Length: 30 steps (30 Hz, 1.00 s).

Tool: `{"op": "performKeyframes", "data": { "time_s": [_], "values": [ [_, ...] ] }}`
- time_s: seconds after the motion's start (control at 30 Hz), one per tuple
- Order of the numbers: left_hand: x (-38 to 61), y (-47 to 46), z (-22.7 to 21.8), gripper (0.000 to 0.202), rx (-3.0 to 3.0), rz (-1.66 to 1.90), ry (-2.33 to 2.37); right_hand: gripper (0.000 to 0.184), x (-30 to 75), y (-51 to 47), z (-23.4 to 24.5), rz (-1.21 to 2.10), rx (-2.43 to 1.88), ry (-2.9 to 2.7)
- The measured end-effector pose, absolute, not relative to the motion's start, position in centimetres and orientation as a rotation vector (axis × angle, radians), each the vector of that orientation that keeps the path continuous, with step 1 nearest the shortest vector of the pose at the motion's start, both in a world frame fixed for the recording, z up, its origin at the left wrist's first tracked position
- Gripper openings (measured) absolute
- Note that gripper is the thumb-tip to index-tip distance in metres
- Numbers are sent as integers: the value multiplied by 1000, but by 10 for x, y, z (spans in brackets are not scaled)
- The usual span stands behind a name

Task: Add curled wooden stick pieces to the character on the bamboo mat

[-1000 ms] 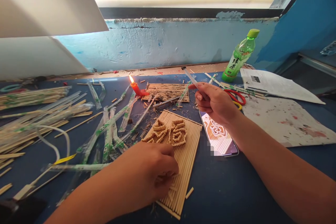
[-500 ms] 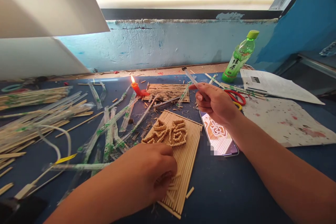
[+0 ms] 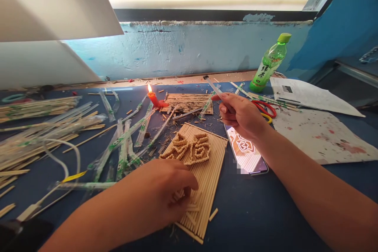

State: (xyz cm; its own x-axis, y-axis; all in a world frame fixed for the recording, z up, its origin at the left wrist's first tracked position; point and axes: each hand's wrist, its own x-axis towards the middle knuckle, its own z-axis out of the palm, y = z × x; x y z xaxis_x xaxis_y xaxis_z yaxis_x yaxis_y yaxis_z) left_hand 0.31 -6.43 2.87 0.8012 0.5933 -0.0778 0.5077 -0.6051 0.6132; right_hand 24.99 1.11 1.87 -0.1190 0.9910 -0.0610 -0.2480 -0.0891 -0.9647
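one slatted panel (image 3: 208, 189) lies partly beneath the left hand (image 3: 174, 189), bearing two raised bead-like figures (image 3: 201, 150) just beyond its knuckles; one loose short piece (image 3: 213, 214) sits right of that hand, beside the panel. the panel's long axis runs away from the person, its far end leaning right, slats lengthwise. the left hand is loosely curled, a small gap between thumb and forefinger, over several short sticks (image 3: 191, 217); whether it grips any, i cannot tell. the right hand (image 3: 240, 114) pinches one translucent stick (image 3: 213, 86), its dark tip aimed up, leftward and away. one phone (image 3: 248, 153) lies below the right hand, one pair of scissors (image 3: 270, 109) just right of it. one lit red candle (image 3: 152, 98) stands well left of it; one green bottle (image 3: 265, 69) stands beyond it, to the right.
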Motion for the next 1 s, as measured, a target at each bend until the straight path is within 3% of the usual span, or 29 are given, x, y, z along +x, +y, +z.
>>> {"op": "performKeyframes", "data": {
  "time_s": [0.23, 0.5, 1.0],
  "values": [
    [-18, -40, 41, 21, 2005, 479, 973, 19, 250, 11, 17, 1483, -1007, -1044],
    [-25, -13, 30, 7, 1502, 847, 1007, 21, 246, 7, 15, 1499, -1056, -1137],
    [-15, -10, 24, 11, 1128, 917, 809, 24, 238, 4, 13, 1479, -1137, -1264]
  ]
}}
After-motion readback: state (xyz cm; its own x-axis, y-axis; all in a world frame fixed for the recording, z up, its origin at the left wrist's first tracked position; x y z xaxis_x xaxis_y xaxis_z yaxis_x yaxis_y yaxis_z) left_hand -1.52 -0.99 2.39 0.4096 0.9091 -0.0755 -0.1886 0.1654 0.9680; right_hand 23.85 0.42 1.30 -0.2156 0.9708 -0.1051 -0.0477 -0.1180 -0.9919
